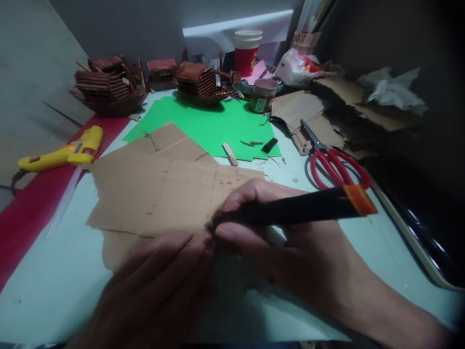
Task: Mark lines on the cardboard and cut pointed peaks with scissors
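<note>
My right hand (298, 252) is closed around a thick black pen-like tool (290, 208) with an orange end; whether it is a marker or a knife I cannot tell. Its narrow tip meets the near edge of a brown cardboard sheet (181, 189). Faint dark lines cross this sheet. My left hand (156, 281) lies with stretched fingers along the sheet's near edge, its fingertips close to the tool's tip. More cardboard shows beneath the sheet, at the back and near left. Shadow and blur hide detail around both hands' lower parts.
A yellow glue gun (65, 150) lies left on red material. Red-handled scissors (334, 165) and cardboard scraps (301, 111) lie right, beside a dark glossy slab (417, 213). Behind are green paper (236, 121), brown model boats (199, 82), a jar (263, 94) and a red cup (247, 55).
</note>
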Available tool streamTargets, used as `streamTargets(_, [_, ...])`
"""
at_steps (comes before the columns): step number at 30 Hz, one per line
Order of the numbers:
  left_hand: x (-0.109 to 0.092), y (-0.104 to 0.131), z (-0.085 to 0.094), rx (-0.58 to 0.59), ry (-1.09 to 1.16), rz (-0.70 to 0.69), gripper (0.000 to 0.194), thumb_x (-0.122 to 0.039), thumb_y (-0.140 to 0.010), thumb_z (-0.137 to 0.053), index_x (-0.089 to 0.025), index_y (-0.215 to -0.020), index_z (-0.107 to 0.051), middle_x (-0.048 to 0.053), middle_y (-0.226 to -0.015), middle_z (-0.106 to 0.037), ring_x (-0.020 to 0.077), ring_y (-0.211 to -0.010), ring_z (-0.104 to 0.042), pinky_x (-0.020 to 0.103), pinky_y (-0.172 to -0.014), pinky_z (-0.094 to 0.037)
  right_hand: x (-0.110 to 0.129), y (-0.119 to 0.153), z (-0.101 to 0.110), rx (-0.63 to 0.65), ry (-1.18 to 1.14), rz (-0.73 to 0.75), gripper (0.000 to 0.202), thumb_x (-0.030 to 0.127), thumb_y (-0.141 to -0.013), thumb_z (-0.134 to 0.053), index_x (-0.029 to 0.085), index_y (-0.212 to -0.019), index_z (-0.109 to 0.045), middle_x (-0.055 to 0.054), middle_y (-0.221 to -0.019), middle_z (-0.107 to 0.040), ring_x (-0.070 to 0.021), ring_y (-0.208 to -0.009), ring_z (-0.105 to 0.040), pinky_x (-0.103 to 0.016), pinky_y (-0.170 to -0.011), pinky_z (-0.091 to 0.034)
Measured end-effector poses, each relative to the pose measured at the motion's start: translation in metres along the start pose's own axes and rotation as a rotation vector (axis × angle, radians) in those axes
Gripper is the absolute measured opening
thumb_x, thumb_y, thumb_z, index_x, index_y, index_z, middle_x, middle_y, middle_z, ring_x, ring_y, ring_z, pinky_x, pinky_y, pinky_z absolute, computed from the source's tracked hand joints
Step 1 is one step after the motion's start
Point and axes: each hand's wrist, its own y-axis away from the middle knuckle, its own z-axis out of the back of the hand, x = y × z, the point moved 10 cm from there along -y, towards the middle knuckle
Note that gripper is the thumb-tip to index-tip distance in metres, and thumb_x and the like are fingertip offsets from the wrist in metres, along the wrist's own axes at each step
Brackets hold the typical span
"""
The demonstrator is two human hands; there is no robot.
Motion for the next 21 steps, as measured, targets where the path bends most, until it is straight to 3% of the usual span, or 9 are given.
streamTargets(3, [-0.0017,0.0023,-0.0012,0.019,-0.018,-0.04,0.071,-0.006,-0.088,-0.05,-0.014,-0.156,-0.031,0.001,-0.166,-0.031,0.0226,-0.142,-0.044,0.035,-0.124,-0.033,0.0038,0.0003,-0.0011,-0.001,0.03,0.055,0.002,0.018,-0.09,-0.069,0.017,-0.089,-0.067,0.002,-0.081,-0.069,-0.0122,-0.073,-0.065,-0.024,-0.064,-0.051])
streamTargets(7, [-0.0027,0.0023,0.0012,0.012,-0.006,-0.018,0.077,-0.003,-0.087,-0.051,-0.016,-0.158,-0.027,0.0,-0.167,-0.029,0.0259,-0.141,-0.044,0.039,-0.122,-0.035,0.0098,0.001,-0.0022,0.005,0.05,0.117,0.006,0.02,-0.091,-0.068,0.014,-0.089,-0.067,0.0,-0.082,-0.066,-0.0117,-0.072,-0.061,-0.024,-0.065,-0.05])
streamTargets(10, [-0.0066,0.0002,-0.0001,0.029,0.01,-0.022,0.076,0.001,-0.086,-0.048,-0.017,-0.157,-0.029,0.004,-0.163,-0.038,0.0284,-0.141,-0.044,0.043,-0.121,-0.036,0.0101,0.0017,-0.0022,0.009,0.045,0.117,0.008,0.021,-0.093,-0.065,0.014,-0.089,-0.067,-0.001,-0.082,-0.065,-0.0124,-0.072,-0.059,-0.025,-0.064,-0.049])
streamTargets(14, [-0.0054,-0.0006,0.0032,-0.007,0.047,0.008,0.078,-0.007,-0.089,-0.059,-0.019,-0.158,-0.025,0.008,-0.147,-0.055,0.0273,-0.139,-0.046,0.045,-0.117,-0.041,0.0088,0.0041,-0.0032,0.029,0.04,0.118,0.008,0.024,-0.093,-0.066,0.017,-0.089,-0.067,0.0,-0.081,-0.063,-0.0134,-0.069,-0.054,-0.028,-0.062,-0.047])
streamTargets(17, [-0.0053,0.0,0.0023,0.009,0.038,0.005,0.068,-0.005,-0.092,-0.047,-0.018,-0.156,-0.031,0.006,-0.154,-0.048,0.0245,-0.139,-0.047,0.04,-0.12,-0.038,0.0089,0.0058,-0.0023,0.035,0.061,0.128,0.005,0.02,-0.092,-0.066,0.017,-0.088,-0.066,0.0,-0.08,-0.062,-0.0135,-0.069,-0.055,-0.029,-0.062,-0.046])
streamTargets(21, [-0.0059,-0.0036,0.0034,0.02,0.031,-0.013,0.072,0.0,-0.089,-0.048,-0.017,-0.157,-0.03,0.005,-0.154,-0.045,0.0215,-0.14,-0.045,0.034,-0.122,-0.035,0.01,0.0071,0.0019,0.014,0.082,0.136,0.006,0.018,-0.091,-0.067,0.015,-0.086,-0.066,0.0,-0.078,-0.062,-0.0128,-0.068,-0.057,-0.028,-0.06,-0.046])
